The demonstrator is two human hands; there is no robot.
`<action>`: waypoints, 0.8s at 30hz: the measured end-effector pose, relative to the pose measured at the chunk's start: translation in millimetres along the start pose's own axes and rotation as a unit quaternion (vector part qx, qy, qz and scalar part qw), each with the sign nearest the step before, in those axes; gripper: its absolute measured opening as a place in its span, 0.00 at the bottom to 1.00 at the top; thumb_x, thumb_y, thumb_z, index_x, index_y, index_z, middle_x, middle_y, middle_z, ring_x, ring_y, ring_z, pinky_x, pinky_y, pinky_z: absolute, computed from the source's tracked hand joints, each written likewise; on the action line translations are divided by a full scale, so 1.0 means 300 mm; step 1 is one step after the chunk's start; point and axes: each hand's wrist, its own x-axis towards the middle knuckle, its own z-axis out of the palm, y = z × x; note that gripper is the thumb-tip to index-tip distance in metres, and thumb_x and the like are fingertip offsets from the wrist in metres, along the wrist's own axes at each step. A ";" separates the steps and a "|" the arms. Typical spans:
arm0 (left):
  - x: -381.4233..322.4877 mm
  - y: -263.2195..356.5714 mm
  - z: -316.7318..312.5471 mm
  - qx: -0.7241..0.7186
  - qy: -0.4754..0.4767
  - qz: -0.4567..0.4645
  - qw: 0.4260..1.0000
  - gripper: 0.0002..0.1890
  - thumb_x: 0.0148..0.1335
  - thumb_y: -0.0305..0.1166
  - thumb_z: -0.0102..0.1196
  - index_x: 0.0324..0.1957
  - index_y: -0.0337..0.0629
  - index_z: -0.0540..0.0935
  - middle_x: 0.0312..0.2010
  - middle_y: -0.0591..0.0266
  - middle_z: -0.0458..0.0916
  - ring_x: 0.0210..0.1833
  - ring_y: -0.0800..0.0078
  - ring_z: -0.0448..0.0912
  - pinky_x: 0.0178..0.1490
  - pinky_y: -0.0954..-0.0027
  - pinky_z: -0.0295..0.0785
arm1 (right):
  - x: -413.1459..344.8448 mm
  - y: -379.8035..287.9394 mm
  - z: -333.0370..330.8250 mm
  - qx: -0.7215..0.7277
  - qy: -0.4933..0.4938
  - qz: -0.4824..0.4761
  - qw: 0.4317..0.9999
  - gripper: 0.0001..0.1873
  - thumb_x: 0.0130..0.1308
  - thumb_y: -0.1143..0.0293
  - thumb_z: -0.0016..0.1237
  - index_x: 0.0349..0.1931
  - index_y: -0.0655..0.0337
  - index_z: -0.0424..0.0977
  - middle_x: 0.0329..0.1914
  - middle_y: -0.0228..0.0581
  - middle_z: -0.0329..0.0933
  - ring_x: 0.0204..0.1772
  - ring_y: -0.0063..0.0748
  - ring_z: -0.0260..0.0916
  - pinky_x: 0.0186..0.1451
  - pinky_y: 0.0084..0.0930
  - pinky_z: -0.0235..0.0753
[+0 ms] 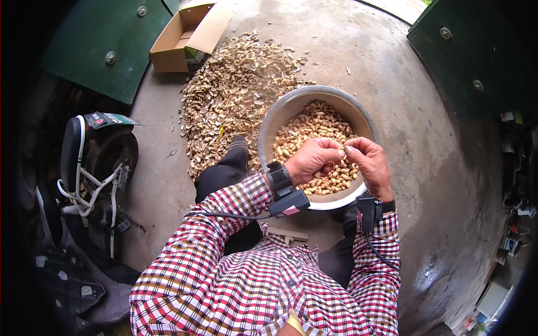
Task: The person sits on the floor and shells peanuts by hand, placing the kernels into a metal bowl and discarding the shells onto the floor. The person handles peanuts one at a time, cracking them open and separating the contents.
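Note:
A wide metal basin (357,111) stands before me, holding many unshelled peanuts (321,119). Over its near side, my left hand (313,158) and my right hand (370,161) meet at the fingertips. Thumbs and forefingers pinch one small peanut (343,153), mostly hidden by the fingers. The left hand's other fingers curl inward above the nuts; whether they hold anything more is hidden. Left of the basin, a broad heap of split peanut shells (235,88) covers the concrete floor.
An open cardboard box (170,54) sits at the heap's far left edge. An electric bike or scooter (96,180) stands at left. Green metal doors (96,46) flank the floor. Cables run from the wrist devices (290,203) along both sleeves. Assorted items line the right side.

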 end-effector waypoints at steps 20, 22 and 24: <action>0.005 -0.005 0.011 0.022 -0.037 0.045 0.998 0.05 0.50 0.25 0.54 0.30 0.36 0.76 0.19 0.67 0.73 0.17 0.84 0.69 0.18 0.83 0.62 | 0.000 0.053 0.117 0.275 -0.091 0.038 0.956 0.48 0.42 0.61 0.61 0.59 0.69 0.45 0.54 0.46 0.60 0.55 0.32 0.60 0.57 0.25 0.61; 0.025 -0.031 -0.004 0.017 -0.044 0.053 0.997 0.05 0.50 0.25 0.54 0.30 0.36 0.76 0.22 0.66 0.74 0.21 0.82 0.71 0.24 0.81 0.66 | 0.000 0.042 0.132 0.259 -0.096 0.016 0.961 0.51 0.40 0.55 0.62 0.59 0.69 0.45 0.55 0.48 0.59 0.55 0.35 0.61 0.57 0.28 0.62; 0.034 -0.040 -0.006 0.011 -0.053 0.060 0.997 0.05 0.50 0.25 0.53 0.30 0.35 0.76 0.24 0.64 0.74 0.25 0.80 0.73 0.29 0.79 0.69 | 0.000 0.033 0.139 0.304 -0.093 0.023 0.948 0.44 0.42 0.68 0.60 0.57 0.71 0.49 0.50 0.42 0.63 0.52 0.27 0.62 0.56 0.22 0.61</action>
